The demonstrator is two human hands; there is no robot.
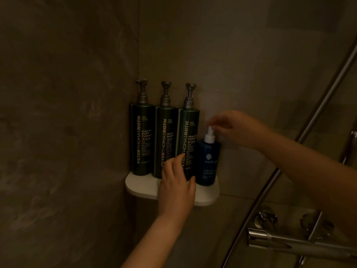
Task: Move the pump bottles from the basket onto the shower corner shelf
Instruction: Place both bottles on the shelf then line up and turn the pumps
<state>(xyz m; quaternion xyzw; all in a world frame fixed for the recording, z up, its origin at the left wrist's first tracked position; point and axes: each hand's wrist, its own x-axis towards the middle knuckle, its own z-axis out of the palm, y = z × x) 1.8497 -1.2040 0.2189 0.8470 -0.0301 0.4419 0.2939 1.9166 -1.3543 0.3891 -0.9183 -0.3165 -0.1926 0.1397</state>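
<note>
Three tall dark green pump bottles stand in a row at the back of the white corner shelf (139, 185): body cleanser (142, 140), shampoo (166, 140) and conditioner (188, 136). A shorter blue pump bottle (208, 163) with a white pump stands upright at the shelf's right end, touching the conditioner. My left hand (176, 187) wraps the conditioner's base, index finger up its front and thumb between it and the blue bottle. My right hand (237, 128), blurred, has its fingertips on the blue bottle's pump head. The basket is out of view.
Dark stone walls meet in the corner behind the shelf. A chrome shower rail (318, 111) slants down the right side, and a chrome mixer bar (280, 240) sticks out at the lower right below my right forearm.
</note>
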